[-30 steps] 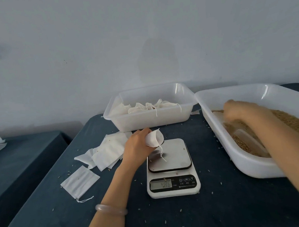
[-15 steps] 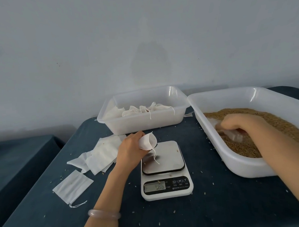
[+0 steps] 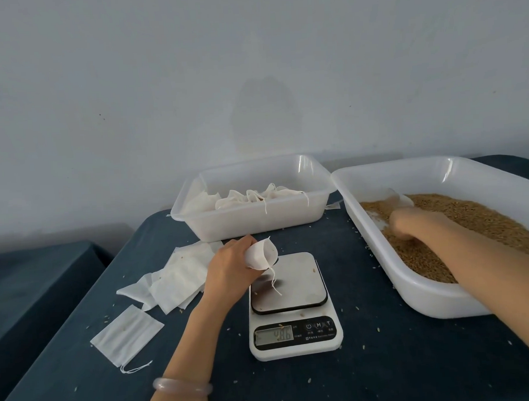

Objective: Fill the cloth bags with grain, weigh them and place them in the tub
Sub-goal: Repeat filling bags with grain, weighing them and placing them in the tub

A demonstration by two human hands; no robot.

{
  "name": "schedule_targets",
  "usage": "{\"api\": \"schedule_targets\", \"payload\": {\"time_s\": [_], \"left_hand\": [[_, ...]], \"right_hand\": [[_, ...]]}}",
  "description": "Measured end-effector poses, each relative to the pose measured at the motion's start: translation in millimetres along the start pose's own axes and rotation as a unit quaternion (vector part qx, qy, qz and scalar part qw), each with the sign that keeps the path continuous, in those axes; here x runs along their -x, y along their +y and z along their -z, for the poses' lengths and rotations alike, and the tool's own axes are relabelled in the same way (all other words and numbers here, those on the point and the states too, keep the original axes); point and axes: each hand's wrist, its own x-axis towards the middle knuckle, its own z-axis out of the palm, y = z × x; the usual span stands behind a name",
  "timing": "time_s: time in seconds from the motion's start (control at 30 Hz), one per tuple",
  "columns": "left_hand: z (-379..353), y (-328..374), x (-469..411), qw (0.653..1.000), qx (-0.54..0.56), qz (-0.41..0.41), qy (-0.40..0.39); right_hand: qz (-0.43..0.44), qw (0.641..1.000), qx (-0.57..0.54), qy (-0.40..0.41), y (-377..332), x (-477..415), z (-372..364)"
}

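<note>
Looking down from the head view, two hands are working over one dark blue bench [image 3: 385, 364] that is carrying two white plastic tubs and one scale [image 3: 295, 338]. The left hand [image 3: 230, 270] is curling its fingers and thumb round one cloth bag [image 3: 262, 255], holding it mouth-open just above the near-left corner of the scale's plate, while the bag's drawstring is dangling down over that plate. The right hand [image 3: 409, 224] is reaching into the larger tub [image 3: 428, 302] on the right, its fingers sinking into the brown grain [image 3: 476, 221]; whether they are gripping the translucent scoop [image 3: 398, 200] lying just beyond them cannot be told. The smaller tub [image 3: 252, 225] is sitting behind the scale and holding several filled bags [image 3: 257, 197], bunched too closely for counting. Left of the left hand, a loose pile of flat bags [image 3: 179, 280] is overlapping on the bench, and one single flat bag [image 3: 126, 333] is lying apart from it, nearer the camera. One pale bracelet [image 3: 182, 385] is circling the left wrist. Stray grains are dotting the bench around the scale, whose display is showing digits too blurred for reading.
</note>
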Motion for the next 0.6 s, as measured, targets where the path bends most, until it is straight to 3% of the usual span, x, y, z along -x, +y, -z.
{"api": "schedule_targets", "payload": {"time_s": [0.1, 0.23, 0.3, 0.43, 0.6], "left_hand": [[-1, 0, -1, 1.0, -0.003, -0.006, -0.001], [-1, 0, 0, 1.0, -0.011, -0.012, -0.005], [-1, 1, 0, 1.0, -0.01, -0.015, -0.005], [-1, 1, 0, 1.0, -0.003, -0.016, -0.006], [0, 3, -1, 0.999, 0.035, -0.002, 0.0]], "right_hand": [[0.029, 0.999, -0.012, -0.013, -5, 6, 2], [0.086, 0.987, -0.131, -0.032, -7, 10, -1], [0.075, 0.961, -0.255, -0.08, -6, 9, -1], [0.039, 0.916, -0.377, -0.134, -3, 10, 9], [0.035, 0.859, -0.502, -0.093, 6, 11, 18]]}}
